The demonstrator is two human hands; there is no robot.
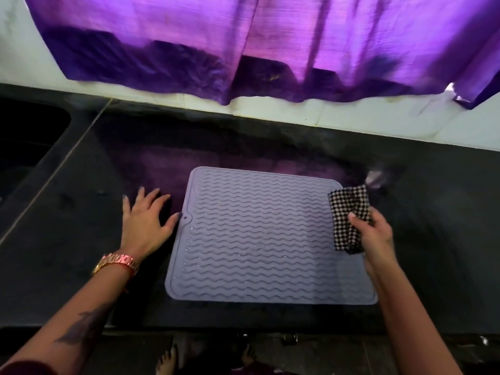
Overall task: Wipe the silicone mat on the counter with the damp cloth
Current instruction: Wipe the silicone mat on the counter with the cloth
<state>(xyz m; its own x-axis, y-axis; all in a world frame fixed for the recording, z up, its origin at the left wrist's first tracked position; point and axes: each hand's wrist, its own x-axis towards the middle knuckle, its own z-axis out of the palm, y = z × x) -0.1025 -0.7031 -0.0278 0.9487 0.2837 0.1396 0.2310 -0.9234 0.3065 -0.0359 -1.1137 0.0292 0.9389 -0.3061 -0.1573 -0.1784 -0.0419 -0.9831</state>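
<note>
- The left hand (144, 216) lay flat on the dark desk (67, 239) with its fingers spread wide, holding nothing; its thumb tip touched the mat's edge at 9 o'clock, beside a small hole in the rim.
- A gold-toned bracelet (116, 262) circled the left wrist, and a tattoo showed on the forearm nearer the body.
- The right hand (374, 234) gripped a black-and-white checked cloth (349, 215), thumb pinched over it, at the mat's 3 o'clock edge; the cloth's upper end stuck up toward 12 o'clock.
- The grey silicone mat (257, 234), ribbed with wavy lines, lay flat on the desk between the hands, with a wet glint across its middle.
- A dark sink basin (24, 136) sat at 10 o'clock.
- Farthest off, at 12 o'clock, a purple curtain (270, 50) hung over a white wall.
</note>
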